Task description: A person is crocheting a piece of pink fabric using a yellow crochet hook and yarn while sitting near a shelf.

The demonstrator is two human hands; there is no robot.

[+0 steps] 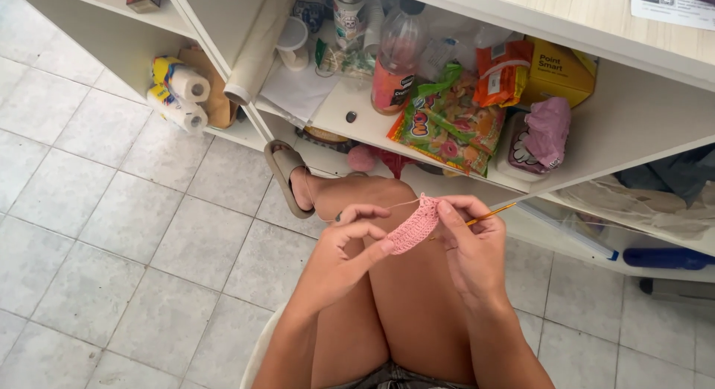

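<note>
Right hand (471, 244) pinches the top edge of the pink crochet piece (413, 224) with my yellow hook (491, 213) tucked behind it, while my left hand (350, 240) grips the lower corner, so I judge steady yarn (372, 208) tension matters most.

Premises assessed as a private home, storage or pantry corner. The principal landmark is a white open shelving unit (357, 110) standing on a pale grey tiled floor (112, 225). On its middle shelf: a bag of sweets (447, 125), an orange snack packet (503, 72), a yellow box (557, 70) and a plastic bottle (395, 61). In the compartment at its left end lie paper rolls (179, 95). Below the shelf, at its right end, sit clear plastic storage bins (640, 210). Mixed household stock, informally arranged, indicates domestic use.
</note>
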